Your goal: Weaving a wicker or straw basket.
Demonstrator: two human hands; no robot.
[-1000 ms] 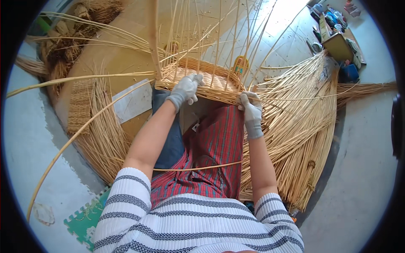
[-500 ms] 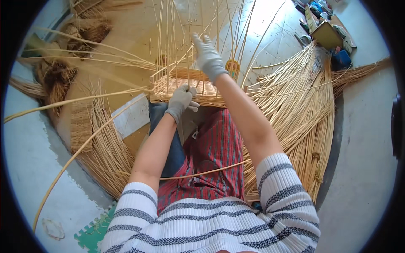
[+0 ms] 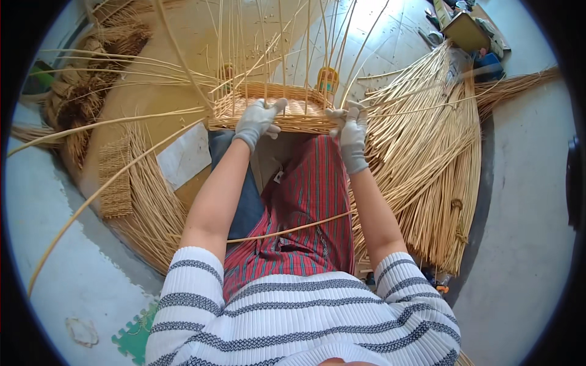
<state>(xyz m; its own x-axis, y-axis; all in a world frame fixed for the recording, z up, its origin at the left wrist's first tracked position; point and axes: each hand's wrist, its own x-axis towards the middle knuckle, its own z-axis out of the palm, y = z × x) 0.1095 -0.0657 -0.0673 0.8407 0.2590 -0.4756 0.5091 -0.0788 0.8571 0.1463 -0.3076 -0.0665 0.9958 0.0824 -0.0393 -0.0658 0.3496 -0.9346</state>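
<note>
A half-woven wicker basket point(image 3: 290, 125), rectangular and low-walled, stands over my lap with its long side toward me. Tall upright canes point(image 3: 308, 58) rise from its walls. My left hand point(image 3: 257, 124), in a pale grey work glove, is closed over the near wall left of the middle, thumb and fingers on either side of it. My right hand point(image 3: 352, 133), gloved alike, is at the near right corner, its fingers bent and pinched together there. What its fingertips hold is too small to make out. Long loose canes point(image 3: 107, 133) stretch out left from the basket's left corner.
A large bundle of peeled canes point(image 3: 427, 165) lies to the right on the floor. On the left lie more canes point(image 3: 149, 183), a woven mat piece point(image 3: 115, 177) and a white sheet point(image 3: 184, 157). One cane point(image 3: 287, 232) crosses my lap. Brown bundles point(image 3: 73, 113) rest at far left.
My right hand has come down from among the upright canes to the basket's near right corner. My left hand stays on the near wall. Loose canes at the left have swung upward.
</note>
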